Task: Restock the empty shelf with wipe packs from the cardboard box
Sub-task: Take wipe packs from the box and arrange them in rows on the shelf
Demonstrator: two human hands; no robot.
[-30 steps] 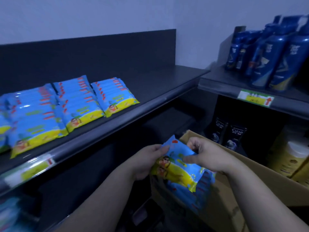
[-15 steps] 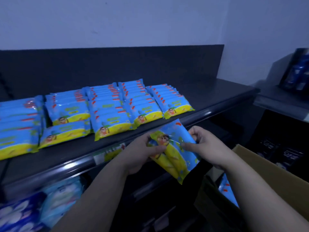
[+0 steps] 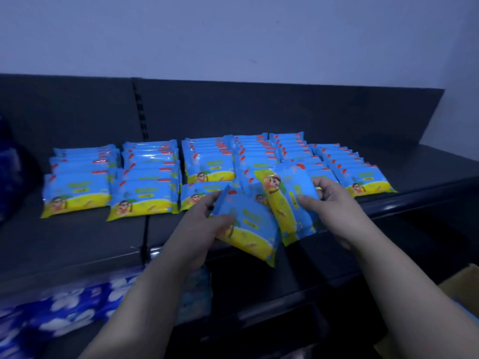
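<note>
My left hand (image 3: 204,224) grips a blue and yellow wipe pack (image 3: 250,229), tilted, above the front edge of the dark shelf (image 3: 77,242). My right hand (image 3: 329,203) grips a second wipe pack (image 3: 287,200), turned on its side, just to the right of the first. Both packs hover in front of several rows of the same wipe packs (image 3: 145,185) lying on the shelf. A corner of the cardboard box (image 3: 464,286) shows at the lower right edge.
Bare shelf surface lies to the right of the rows (image 3: 414,161) and in front of them at the left. A lower shelf holds blue packages with white flowers (image 3: 51,314). A dark blue object (image 3: 10,172) stands at the far left.
The stack I held in both hands has split: each hand now holds one pack. Both hands rose to the shelf front, and my view swung left, away from the box.
</note>
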